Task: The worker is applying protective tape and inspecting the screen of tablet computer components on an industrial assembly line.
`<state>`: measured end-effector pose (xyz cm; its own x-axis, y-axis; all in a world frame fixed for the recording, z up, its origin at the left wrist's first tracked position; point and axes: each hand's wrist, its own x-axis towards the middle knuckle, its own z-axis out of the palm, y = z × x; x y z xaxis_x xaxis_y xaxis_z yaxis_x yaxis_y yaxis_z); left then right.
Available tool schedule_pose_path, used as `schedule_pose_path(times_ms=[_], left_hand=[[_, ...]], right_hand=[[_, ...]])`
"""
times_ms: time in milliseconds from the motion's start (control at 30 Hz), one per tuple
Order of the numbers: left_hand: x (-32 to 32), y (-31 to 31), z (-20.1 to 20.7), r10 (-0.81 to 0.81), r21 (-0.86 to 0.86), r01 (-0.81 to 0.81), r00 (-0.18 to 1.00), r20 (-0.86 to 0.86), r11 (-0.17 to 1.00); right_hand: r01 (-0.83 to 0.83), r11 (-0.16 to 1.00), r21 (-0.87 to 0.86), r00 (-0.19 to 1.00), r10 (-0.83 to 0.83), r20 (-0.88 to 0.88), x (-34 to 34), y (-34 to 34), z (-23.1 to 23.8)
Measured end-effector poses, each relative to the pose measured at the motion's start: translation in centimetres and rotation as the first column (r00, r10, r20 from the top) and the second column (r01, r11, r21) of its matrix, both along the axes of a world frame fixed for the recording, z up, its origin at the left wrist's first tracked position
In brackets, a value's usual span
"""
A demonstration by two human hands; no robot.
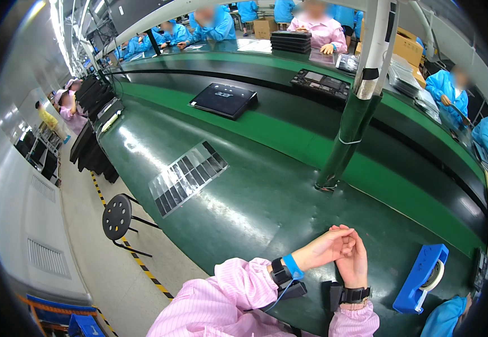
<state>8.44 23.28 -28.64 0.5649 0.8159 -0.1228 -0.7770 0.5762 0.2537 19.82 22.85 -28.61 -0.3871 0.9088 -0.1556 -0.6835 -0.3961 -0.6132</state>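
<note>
Hands together, a worker in striped pink sleeves (199, 306) stands at a green worktop (272, 205), the left hand (322, 248) laid against the right hand (353, 263); fingers are bunched and lightly curled, though whether either hand grips the other cannot be told from this angle. At left, a round black stool (117, 216) with a perforated seat stands on the floor beside yellow-and-black striped tape (148, 275). Toward the middle, a sheet (188, 178) bearing rows of dark rectangles lies flat on the worktop, while beyond it a black panel (213, 105) rests on a green and black strip (280, 132). Black straps circle both wrists, with a blue band (293, 266) around the left one. Behind the hands, a post (352, 132), white above and wrapped in green below, rises from the worktop. To the right of the right hand, near it but apart, a blue tape dispenser (415, 283) holding a pale roll (434, 275) sits on the worktop; at the lower right corner, another person's blue sleeve (443, 319) edges into view.
</note>
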Motion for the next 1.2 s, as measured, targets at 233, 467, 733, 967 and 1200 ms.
schedule_pose_path(times_ms=[233, 467, 733, 967, 1200], left_hand=[[0.2, 0.3, -0.4, -0.027, -0.016, 0.027, 1.000, 0.011, 1.000], [-1.4, 0.1, -1.2, 0.055, -0.102, -0.069, 0.989, -0.136, 0.992], [0.3, 0.6, 1.3, 0.020, -0.029, -0.025, 0.987, -0.158, 0.999], [0.7, 0.0, 1.5, 0.042, -0.009, -0.045, 0.976, -0.213, 0.999], [0.3, 0.1, 1.4, 0.067, 0.008, -0.067, 0.970, -0.235, 0.998]], right_hand=[[-0.010, 0.998, -0.054, 1.000, 0.010, 0.003, 0.3, 0.2, 0.3], [-0.073, 0.995, -0.063, 0.996, 0.070, -0.046, -0.4, 0.4, -0.8], [-0.062, 0.998, -0.015, 0.989, 0.059, -0.139, 0.3, 0.4, -0.6], [0.040, 0.999, 0.012, 0.999, -0.040, -0.005, -0.1, 0.0, -1.4], [-0.003, 0.999, -0.036, 0.998, 0.001, -0.064, -0.3, 0.3, -1.0]])
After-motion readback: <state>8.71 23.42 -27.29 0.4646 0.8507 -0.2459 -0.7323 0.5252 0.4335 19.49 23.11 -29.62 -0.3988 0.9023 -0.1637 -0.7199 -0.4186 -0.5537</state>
